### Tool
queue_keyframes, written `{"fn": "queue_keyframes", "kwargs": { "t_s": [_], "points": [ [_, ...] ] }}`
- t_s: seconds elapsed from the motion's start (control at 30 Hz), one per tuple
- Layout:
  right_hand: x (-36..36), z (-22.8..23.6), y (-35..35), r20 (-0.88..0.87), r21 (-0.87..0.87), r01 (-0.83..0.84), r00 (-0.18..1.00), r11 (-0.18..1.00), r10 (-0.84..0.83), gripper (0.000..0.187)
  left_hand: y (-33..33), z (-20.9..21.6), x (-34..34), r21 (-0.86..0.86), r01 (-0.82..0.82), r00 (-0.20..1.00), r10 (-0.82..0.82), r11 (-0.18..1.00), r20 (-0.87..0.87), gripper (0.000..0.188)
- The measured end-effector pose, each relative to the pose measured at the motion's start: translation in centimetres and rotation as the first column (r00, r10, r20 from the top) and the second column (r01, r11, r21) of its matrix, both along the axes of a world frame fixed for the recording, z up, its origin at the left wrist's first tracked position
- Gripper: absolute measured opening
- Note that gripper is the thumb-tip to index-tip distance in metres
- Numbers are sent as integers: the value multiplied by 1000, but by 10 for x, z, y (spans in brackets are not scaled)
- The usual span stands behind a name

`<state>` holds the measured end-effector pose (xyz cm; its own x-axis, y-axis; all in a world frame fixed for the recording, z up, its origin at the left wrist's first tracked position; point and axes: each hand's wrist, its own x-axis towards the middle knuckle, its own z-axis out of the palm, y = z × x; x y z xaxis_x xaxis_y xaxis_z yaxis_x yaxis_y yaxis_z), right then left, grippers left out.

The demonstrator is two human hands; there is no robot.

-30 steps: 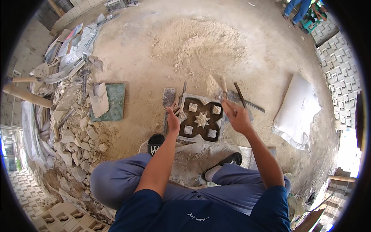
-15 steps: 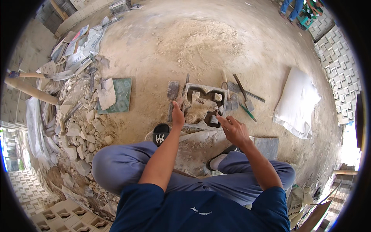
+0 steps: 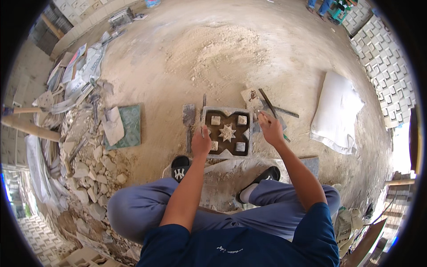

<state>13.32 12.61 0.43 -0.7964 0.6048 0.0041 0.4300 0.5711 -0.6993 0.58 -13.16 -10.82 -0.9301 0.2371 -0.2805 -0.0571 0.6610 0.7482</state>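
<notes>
A grey square block mould [image 3: 228,156] lies on the ground before me, with a star-shaped core [image 3: 227,132] at its centre and small square cores near its corners. Dark brown material fills the space between them. My left hand [image 3: 201,141] is closed at the mould's left rim, thumb on top. Just off the right side, my right hand [image 3: 271,129] has its fingers drawn together; whatever they hold is hidden. Beyond those fingertips lies a pale flat piece [image 3: 252,98] with a brown stain, beside a dark metal bar [image 3: 267,101] and a partly covered trowel.
A small flat tool [image 3: 188,115] lies left of the mould. Further left are a green board [image 3: 130,127], a pale plate [image 3: 113,126] and rubble [image 3: 84,171]. A white sack [image 3: 336,113] lies right; a sandy heap [image 3: 215,46] spreads ahead. Another person's legs [image 3: 321,6] show far right.
The tan piece over the mould is gone, baring the star and corner cores. A stained pale piece now lies beyond the mould. My right hand has moved up, off the mould; the view has shifted.
</notes>
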Motion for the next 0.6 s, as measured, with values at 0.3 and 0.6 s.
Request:
{"fn": "queue_keyframes", "kwargs": {
  "t_s": [0.3, 0.6],
  "points": [
    [-124, -61, 88, 135, -222, 163, 982, 961, -135, 40, 2, -46, -8, 134, 100, 991, -86, 986, -105, 76],
    [-322, -119, 129, 135, -346, 192, 979, 918, -154, 37, -8, -17, 0, 111, 91, 932, -46, 990, -359, 77]
  ]
}}
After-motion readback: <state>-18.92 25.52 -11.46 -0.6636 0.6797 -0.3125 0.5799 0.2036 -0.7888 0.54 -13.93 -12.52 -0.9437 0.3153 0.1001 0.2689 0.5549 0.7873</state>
